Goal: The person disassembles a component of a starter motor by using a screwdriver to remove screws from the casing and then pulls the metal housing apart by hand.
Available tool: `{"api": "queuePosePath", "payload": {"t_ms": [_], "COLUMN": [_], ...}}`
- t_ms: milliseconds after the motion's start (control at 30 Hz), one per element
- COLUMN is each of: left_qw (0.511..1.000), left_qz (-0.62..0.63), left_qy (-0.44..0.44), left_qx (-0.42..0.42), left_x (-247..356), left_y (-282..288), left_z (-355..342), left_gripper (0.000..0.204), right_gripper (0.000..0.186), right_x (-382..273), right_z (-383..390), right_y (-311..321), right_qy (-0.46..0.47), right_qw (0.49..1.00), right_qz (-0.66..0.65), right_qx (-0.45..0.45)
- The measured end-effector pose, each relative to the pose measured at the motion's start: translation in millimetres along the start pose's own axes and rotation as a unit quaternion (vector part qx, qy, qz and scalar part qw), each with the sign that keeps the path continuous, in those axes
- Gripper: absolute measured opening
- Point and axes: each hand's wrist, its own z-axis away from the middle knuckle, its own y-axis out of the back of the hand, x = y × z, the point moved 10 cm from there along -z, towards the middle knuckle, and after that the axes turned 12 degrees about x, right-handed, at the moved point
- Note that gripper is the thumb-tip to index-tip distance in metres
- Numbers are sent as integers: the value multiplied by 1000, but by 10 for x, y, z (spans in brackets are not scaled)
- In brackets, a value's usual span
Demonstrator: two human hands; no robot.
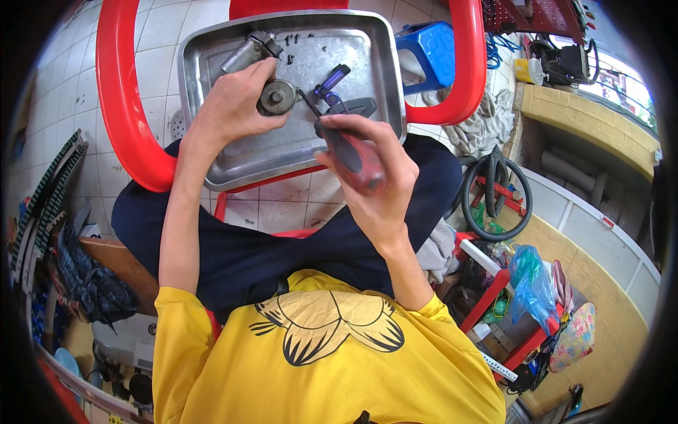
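My left hand (236, 102) is closed around a round grey metal part (277, 97) with a raised boss in the middle of its face. In my right hand (388, 166) is a screwdriver (359, 164) with a red and black handle. Its shaft slants up and left, the tip at or close to the right edge of the metal part; contact cannot be made out. Below both hands lies a metal tray (247, 169). A silver cylinder with a dark end (244, 55) rests in it beyond my left hand, near several small dark screws (289, 59).
In the tray lie a purple and black tool (332, 81) and a dark flat piece (360, 107). A red chair's arms (120, 92) flank the tray. A blue stool (432, 56) stands right of it, with grey cloth (487, 124) and a black tyre (526, 205) farther right.
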Motion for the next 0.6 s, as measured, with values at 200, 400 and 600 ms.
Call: {"api": "queuePosePath", "payload": {"t_ms": [200, 400, 600], "left_qw": [1000, 1000, 1000], "left_qz": [7, 15, 23], "left_qy": [2, 2, 0], "left_qx": [-7, 3, 8], "left_x": [-8, 4, -10], "left_y": [-22, 3, 7], "left_z": [5, 0, 7], "left_gripper": [56, 54, 55], "right_gripper": [35, 41, 45], "right_x": [117, 192, -44], "right_z": [37, 44, -44], "right_y": [-88, -112, -24], "right_qy": [-93, -129, 38], "right_qw": [993, 977, 999], "right_qz": [-79, -167, 25], "right_qx": [6, 24, 9]}}
